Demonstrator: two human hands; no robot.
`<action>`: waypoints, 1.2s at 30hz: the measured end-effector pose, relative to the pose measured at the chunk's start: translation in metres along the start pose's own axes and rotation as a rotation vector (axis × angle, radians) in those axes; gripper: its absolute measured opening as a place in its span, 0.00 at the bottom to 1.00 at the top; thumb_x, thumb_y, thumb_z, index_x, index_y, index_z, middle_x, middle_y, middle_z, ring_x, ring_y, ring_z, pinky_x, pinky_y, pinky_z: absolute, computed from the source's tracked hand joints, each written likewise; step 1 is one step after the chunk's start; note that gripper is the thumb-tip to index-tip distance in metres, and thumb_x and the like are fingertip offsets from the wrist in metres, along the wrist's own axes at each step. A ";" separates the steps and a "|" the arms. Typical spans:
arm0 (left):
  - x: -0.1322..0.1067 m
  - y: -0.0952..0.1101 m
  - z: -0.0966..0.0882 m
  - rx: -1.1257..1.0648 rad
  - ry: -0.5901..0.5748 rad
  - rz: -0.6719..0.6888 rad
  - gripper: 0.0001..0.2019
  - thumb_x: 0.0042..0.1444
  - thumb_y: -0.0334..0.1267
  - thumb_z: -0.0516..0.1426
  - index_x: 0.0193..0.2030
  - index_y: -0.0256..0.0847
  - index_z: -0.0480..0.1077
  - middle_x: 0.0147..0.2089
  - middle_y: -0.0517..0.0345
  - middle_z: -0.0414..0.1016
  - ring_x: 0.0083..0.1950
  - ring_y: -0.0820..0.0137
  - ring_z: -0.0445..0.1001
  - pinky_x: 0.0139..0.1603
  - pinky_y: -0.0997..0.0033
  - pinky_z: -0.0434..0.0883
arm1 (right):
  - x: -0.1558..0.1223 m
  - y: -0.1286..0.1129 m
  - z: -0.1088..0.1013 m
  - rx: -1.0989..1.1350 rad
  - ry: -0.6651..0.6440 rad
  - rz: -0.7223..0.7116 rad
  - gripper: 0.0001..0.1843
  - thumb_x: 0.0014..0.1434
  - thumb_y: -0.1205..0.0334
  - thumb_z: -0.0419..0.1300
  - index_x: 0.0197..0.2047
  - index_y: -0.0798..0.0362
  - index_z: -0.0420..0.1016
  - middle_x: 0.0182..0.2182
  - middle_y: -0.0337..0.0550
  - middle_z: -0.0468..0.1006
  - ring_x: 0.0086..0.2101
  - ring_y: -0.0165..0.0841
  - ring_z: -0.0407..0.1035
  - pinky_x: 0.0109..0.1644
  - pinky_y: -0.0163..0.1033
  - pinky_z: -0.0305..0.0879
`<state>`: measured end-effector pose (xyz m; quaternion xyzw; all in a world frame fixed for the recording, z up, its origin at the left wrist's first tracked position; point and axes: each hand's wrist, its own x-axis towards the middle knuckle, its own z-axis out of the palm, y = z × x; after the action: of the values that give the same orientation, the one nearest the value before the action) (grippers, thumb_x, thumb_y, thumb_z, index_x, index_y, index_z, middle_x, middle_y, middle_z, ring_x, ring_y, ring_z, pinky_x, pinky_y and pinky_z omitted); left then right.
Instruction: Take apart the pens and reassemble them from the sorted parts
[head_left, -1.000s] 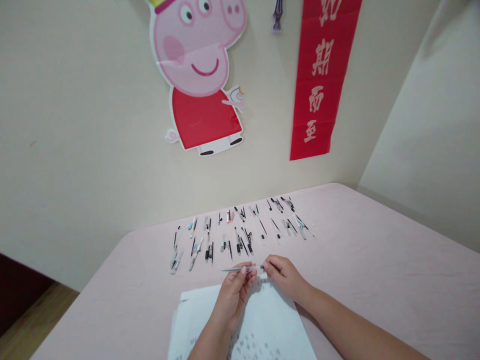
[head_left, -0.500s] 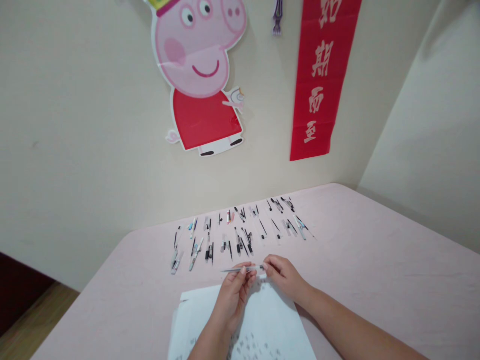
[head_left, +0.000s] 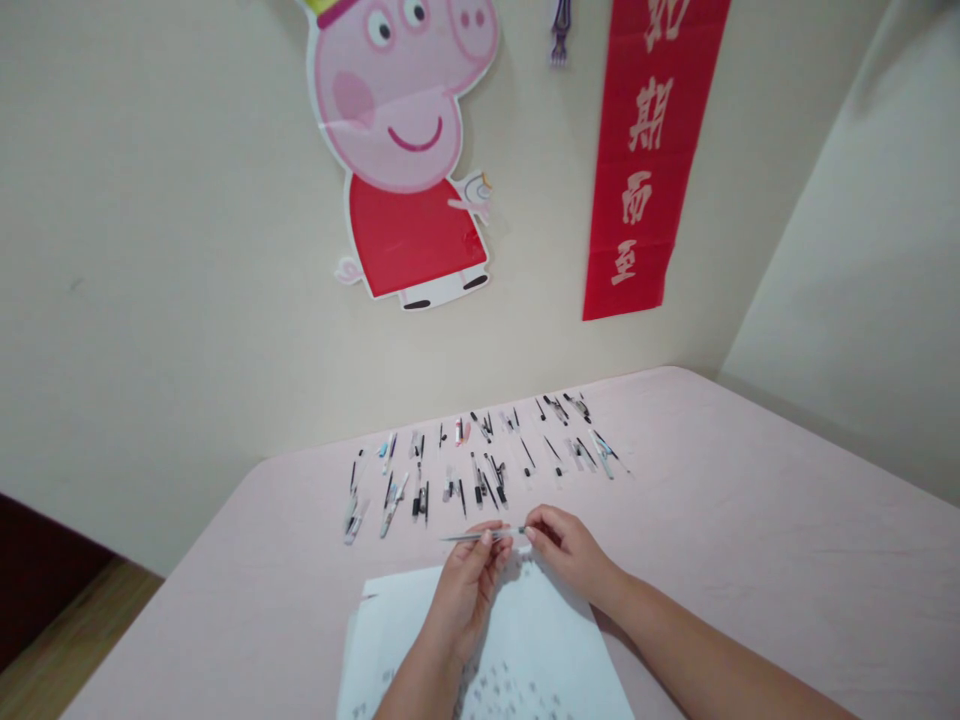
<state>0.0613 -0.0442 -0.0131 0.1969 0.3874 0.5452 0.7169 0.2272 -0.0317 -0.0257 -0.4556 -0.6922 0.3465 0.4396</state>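
My left hand (head_left: 474,575) pinches a slim pen (head_left: 460,538) between thumb and fingers, its narrow grey end pointing left. At the pen's right end, the closed thumb and fingertips of my right hand (head_left: 564,545) grip it near a dark part. The pen lies nearly level above the top edge of white paper sheets (head_left: 540,630) that bear dark handwriting. Beyond my hands, several pens taken apart (head_left: 420,500), with caps, barrels and refills, lie in rows on the table.
A pale pink cloth covers the table (head_left: 750,560), whose far edge meets the wall. On that wall are a pink pig cutout (head_left: 416,235), a red banner (head_left: 630,200) with white characters and a small purple hanging piece (head_left: 559,35). Wooden floor (head_left: 82,630) shows at lower left.
The camera view has shifted very slightly. Both hands keep their hold on the pen, with hardly any movement to see.
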 end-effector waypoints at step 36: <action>-0.001 0.001 0.002 0.027 -0.044 -0.019 0.06 0.52 0.30 0.63 0.37 0.32 0.75 0.32 0.51 0.80 0.34 0.74 0.79 0.39 0.80 0.75 | 0.002 0.000 -0.004 0.027 -0.055 -0.030 0.21 0.62 0.45 0.48 0.26 0.52 0.65 0.22 0.36 0.64 0.26 0.30 0.60 0.31 0.35 0.55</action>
<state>0.0617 -0.0450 -0.0108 0.2150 0.3808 0.5284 0.7277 0.2305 -0.0298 -0.0233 -0.4296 -0.7060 0.3616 0.4315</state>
